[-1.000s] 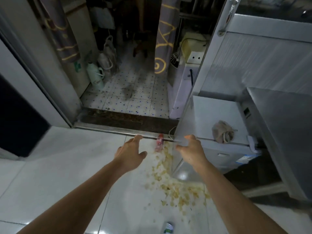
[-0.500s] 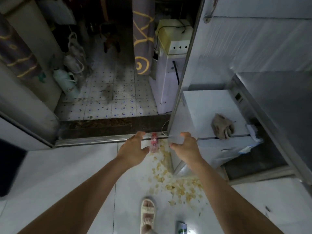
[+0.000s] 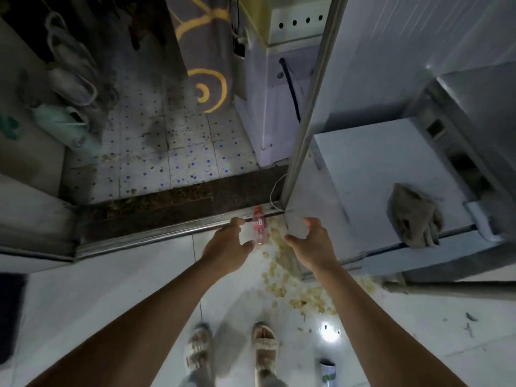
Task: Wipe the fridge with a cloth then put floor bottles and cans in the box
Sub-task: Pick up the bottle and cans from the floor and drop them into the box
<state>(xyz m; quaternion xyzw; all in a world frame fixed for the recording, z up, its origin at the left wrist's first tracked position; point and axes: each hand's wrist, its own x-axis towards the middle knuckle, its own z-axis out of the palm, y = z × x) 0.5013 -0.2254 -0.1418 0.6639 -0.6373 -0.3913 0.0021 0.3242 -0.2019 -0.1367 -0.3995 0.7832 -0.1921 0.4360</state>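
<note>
Below, scattered crumbs (image 3: 282,286) and fridge (image 3: 371,174) flank the pink bottle (image 3: 259,229) between open hands.

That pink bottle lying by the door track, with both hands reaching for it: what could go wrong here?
The pink bottle lies against the metal door track; a nudge from the left hand or right hand could roll it over the sill. Spilled crumbs cover the glossy floor beside the sandalled feet, so slipping seems possible. The can lying by the right foot might get kicked.
</note>
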